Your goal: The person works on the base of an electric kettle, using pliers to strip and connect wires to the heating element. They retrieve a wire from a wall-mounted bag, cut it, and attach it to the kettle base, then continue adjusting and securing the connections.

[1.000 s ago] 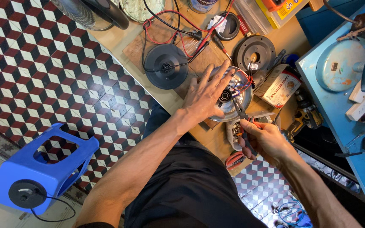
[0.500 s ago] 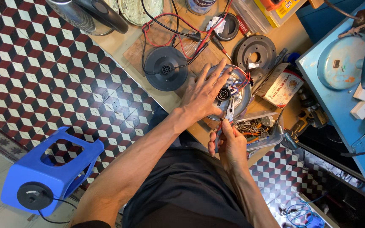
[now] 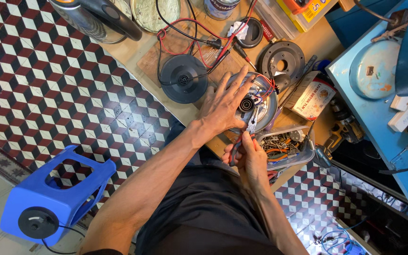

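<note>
- Left hand [image 3: 223, 106]: we log it open, fingers spread, palm flat on the near rim of the round metal appliance base [image 3: 260, 101].
- Round metal appliance base: lies on the wooden worktop [image 3: 128, 49], partly under our left hand; red and black wires cross its centre.
- Right hand [image 3: 250, 158]: closed around the red-and-black handles of the pliers [image 3: 244, 137], just below the left hand.
- Pliers: tips point up at the middle of the base; we cannot tell whether they touch it.
- Black round disc [image 3: 183, 79]: just left of our left hand.
- Clear tray of screws [image 3: 284, 146]: just right of our right hand.
- Dark ring plate [image 3: 282, 59]: beyond the left hand's fingertips.
- Blue plastic stool [image 3: 53, 198]: on the tiled floor, well apart to the left of both hands.
</note>
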